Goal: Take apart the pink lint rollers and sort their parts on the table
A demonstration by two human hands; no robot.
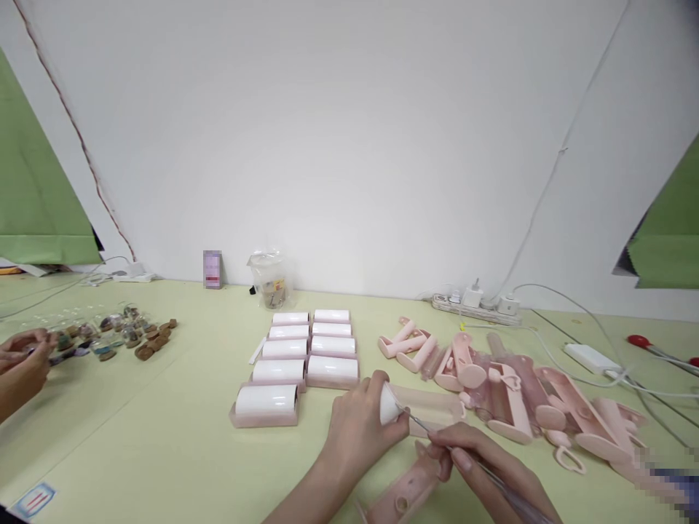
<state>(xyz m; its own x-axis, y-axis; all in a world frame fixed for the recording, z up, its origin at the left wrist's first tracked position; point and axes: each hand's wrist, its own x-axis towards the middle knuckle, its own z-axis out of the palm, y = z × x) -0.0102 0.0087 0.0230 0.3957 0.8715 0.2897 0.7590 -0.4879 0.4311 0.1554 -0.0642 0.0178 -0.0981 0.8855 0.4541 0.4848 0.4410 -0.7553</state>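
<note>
My left hand (363, 418) is wrapped round a white roll (389, 404), tilted so that one end faces right. In my right hand (480, 466) is a thin metal pick-like tool (418, 419), its tip at the end of that roll. Below my hands lies a pink plastic part with round holes (407, 495), partly covered by my right fingers. Behind them rests a clear pinkish sleeve (431, 406). To the left, finished-looking white rolls in pale pink holders (267, 402) stand in two columns.
Loose pink plastic parts (507, 400) are heaped on the right. Behind them are a power strip (475, 307) and cables. Another person's hands (25, 364) work at far left by small glass jars (103, 348) and brown pieces (156, 342). A plastic bag (270, 280) stands near the wall.
</note>
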